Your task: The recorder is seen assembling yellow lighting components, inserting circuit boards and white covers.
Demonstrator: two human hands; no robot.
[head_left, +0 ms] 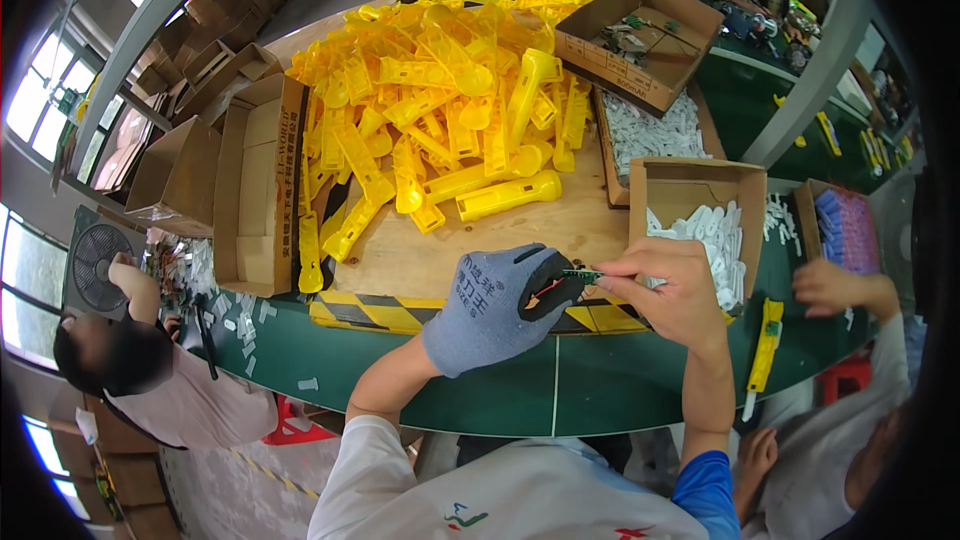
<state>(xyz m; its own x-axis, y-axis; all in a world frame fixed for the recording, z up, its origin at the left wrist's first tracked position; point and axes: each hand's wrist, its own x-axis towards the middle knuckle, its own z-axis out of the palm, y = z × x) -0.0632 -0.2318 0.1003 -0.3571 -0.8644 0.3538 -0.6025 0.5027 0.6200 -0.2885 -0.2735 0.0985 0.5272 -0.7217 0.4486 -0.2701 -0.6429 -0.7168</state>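
A small green circuit board is held between my two hands, just above the front edge of the wooden board. My left hand, in a grey glove with black fingers, is closed around one end of it; a thin red wire seems to show by the thumb. Bare fingertips of my right hand pinch the other end. Beyond the hands lies a large heap of yellow plastic casings. One yellow casing rests on the near side of that heap.
White plastic parts fill a cardboard box at right. Behind it, a tilted carton holds small parts. An empty carton stands left. A yellow strip-shaped piece lies on the green table. Co-workers sit on both sides, a hand at right.
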